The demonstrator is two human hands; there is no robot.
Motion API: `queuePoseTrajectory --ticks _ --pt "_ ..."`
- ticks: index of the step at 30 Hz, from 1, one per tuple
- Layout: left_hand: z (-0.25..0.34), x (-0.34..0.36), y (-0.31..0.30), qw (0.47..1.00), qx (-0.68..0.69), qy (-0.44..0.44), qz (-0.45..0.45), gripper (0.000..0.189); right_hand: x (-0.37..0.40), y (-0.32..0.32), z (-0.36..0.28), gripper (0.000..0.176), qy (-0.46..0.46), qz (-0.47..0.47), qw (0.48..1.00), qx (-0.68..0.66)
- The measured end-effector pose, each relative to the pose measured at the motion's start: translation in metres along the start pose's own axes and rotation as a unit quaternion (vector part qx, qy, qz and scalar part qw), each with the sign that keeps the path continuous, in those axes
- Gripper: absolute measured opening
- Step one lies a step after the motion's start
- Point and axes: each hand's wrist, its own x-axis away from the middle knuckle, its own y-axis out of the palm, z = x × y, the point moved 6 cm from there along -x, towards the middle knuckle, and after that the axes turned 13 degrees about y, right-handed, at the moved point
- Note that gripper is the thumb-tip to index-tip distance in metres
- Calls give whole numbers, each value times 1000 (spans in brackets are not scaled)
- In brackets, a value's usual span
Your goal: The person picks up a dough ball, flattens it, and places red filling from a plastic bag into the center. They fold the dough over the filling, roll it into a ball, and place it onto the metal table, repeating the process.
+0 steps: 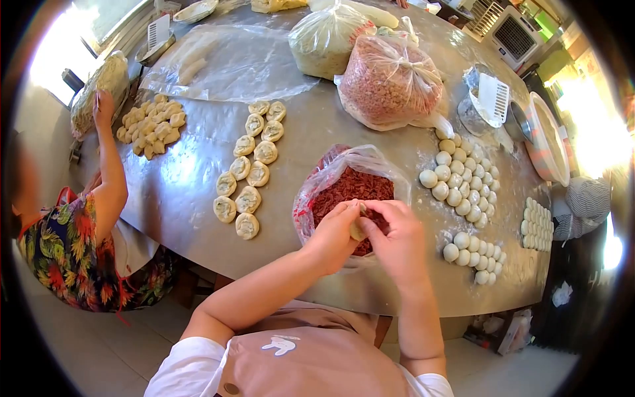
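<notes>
Above an open plastic bag (pixel 390 173) of dark red shredded filling (pixel 350 188), my two hands meet around a small pale piece of dough (pixel 358 230). My left hand (pixel 331 233) cups it from the left side. Thumb and fingers of my right hand (pixel 399 239) pinch at its edge. Much of the dough is hidden by the fingers. Left of the bag, two columns of flat, round filled dough pieces (pixel 248 200) lie on the metal table (pixel 198 231). Smooth white dough balls (pixel 456 173) sit in groups to the right, one smaller group (pixel 473 257) nearer me.
Tied bags of pink filling (pixel 391 83) and greenish filling (pixel 327 41) stand at the back. A plastic sheet (pixel 228 63) lies back left. On the left, a co-worker's hand (pixel 104 109) is by another bag (pixel 109 86), near a dough pile (pixel 153 126). A metal container (pixel 473 114) stands right.
</notes>
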Motion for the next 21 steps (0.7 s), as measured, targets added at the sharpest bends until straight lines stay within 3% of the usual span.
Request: queuePoseTrajectory --ticks 3,6,8,11,15,18,21 --pt "-1 -1 4 1000 6 13 -3 26 3 6 2 30 -71 13 997 36" --pt "1 -1 1 999 16 42 11 26 5 4 6 33 -25 -32 998 -51" --pt "3 2 4 997 34 48 43 26 7 4 9 35 -34 -14 999 -28" --pt "2 8 12 1000 3 19 22 23 9 6 12 35 -39 20 999 14" --pt "2 5 4 996 -55 70 -8 21 9 10 7 37 -44 33 998 -22" --pt "14 6 3 996 -39 80 15 22 4 6 25 37 77 -3 988 -137" --pt "23 7 2 996 44 73 36 22 -7 -2 23 38 28 23 998 -54"
